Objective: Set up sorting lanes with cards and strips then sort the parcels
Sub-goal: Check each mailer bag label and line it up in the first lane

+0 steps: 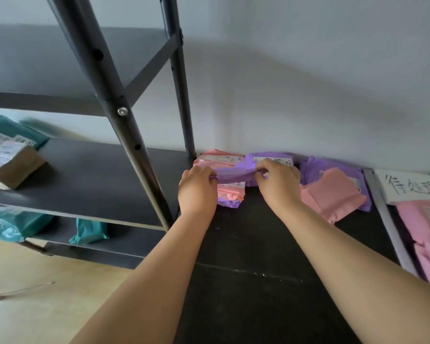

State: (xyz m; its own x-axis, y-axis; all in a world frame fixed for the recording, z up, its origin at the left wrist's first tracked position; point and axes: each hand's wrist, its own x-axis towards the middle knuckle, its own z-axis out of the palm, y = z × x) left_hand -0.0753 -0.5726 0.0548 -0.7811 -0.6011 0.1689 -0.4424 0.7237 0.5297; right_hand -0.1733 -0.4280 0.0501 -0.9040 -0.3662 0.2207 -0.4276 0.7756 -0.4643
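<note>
Purple parcel (233, 175): pinched at both ends by curled fingers of left hand (196, 191) and right hand (279, 186), just right of shelf post (134, 137).

left hand (196, 188) + right hand (278, 181) | both pinch purple parcel (233, 175) | over pink parcel (230, 193) (against wall)

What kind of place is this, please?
Probably a small parcel sorting room: pink and purple mailer bags lie on a dark table, a handwritten card lies nearby, and a metal shelf holds teal parcels.
</note>
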